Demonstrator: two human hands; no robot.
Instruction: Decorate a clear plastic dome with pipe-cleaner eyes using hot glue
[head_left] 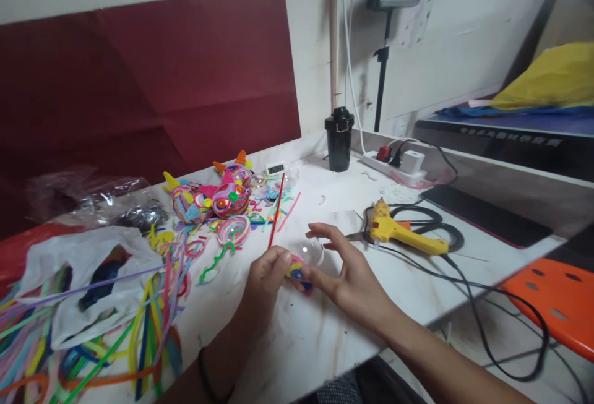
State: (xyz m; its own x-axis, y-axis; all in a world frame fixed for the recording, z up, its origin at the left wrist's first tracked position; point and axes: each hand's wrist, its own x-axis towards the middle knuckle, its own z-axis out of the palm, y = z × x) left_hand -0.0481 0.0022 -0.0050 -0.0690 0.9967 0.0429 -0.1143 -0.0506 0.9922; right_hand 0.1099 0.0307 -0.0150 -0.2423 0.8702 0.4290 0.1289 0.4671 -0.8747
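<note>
My left hand (pixel 269 277) is closed on a small coloured piece of coiled pipe cleaners (pixel 297 273), pink, yellow and blue. A clear plastic ball (pixel 307 252) sits against the far side of this piece. My right hand (pixel 346 271) curves around the ball from the right, its thumb on the coiled piece and its fingers at the ball's right edge, the index finger raised. A red pipe cleaner (pixel 277 211) lies just beyond my left hand. The undersides of the ball and the piece are hidden by my fingers.
Colourful pipe-cleaner figures (pixel 231 200) stand at the back left, with a pink coil (pixel 233 231) before them. Loose pipe cleaners (pixel 143 330) and a white plastic bag (pixel 41 280) cover the left. A yellow glue gun (pixel 403 234), scissors (pixel 452 237), black cup (pixel 339 147) and power strip (pixel 394 167) are right.
</note>
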